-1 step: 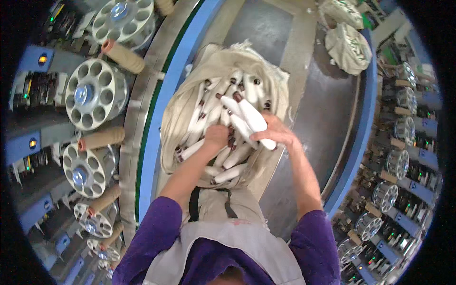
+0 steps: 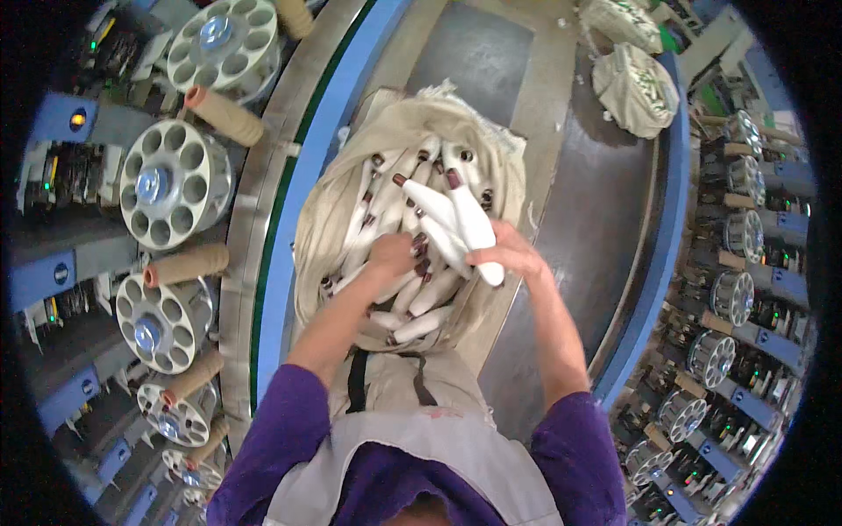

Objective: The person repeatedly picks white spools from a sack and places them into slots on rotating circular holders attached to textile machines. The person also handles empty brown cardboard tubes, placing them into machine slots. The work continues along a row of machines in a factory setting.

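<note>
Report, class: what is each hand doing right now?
Left hand: curled among the bobbins; whether it grips one cannot be told.
Right hand: closed, holding at least one white bobbin.

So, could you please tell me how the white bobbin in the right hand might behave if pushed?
The white bobbin would probably roll, as its body looks round and tapered. It may curve toward its narrower dark tip. It seems stiff, jutting straight out beyond the right hand.

Right fingers [image 2: 489, 256] hold white bobbins [image 2: 472, 223] over a sack [image 2: 317, 232].
</note>
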{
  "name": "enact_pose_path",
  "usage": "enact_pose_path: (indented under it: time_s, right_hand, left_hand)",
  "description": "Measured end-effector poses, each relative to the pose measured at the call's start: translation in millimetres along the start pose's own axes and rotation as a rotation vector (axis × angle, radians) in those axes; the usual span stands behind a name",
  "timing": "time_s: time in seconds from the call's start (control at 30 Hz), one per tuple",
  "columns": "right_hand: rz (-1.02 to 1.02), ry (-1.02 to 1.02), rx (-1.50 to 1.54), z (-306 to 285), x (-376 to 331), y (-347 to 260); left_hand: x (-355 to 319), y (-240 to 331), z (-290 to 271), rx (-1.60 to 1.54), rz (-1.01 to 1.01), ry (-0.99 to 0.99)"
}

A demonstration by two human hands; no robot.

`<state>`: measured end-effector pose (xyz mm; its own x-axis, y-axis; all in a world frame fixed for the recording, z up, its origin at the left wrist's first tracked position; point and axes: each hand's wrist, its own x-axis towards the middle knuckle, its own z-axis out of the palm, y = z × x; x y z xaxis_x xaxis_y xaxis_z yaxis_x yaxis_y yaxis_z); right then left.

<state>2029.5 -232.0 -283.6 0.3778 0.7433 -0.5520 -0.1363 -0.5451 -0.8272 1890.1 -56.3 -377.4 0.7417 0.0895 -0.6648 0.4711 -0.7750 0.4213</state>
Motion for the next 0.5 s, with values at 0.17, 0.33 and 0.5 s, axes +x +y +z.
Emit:
enact_pose_path:
  time_s: [0.17, 0.33, 0.5]
  right_hand:
    - [-0.265, -0.084, 1.088, 27, -22, 37]
    - [-0.281, -0.512, 0.738, 78, 8, 1]
    - [-0.262, -0.522, 0.611, 127, 38, -67]
  left_hand:
    - [-79, -40, -76, -1.138, 0.204, 0.065]
    - [-178, -52, -120, -1.14, 0.602, 0.207]
    - [-253, -83, -116, -1.348, 0.642, 0.47]
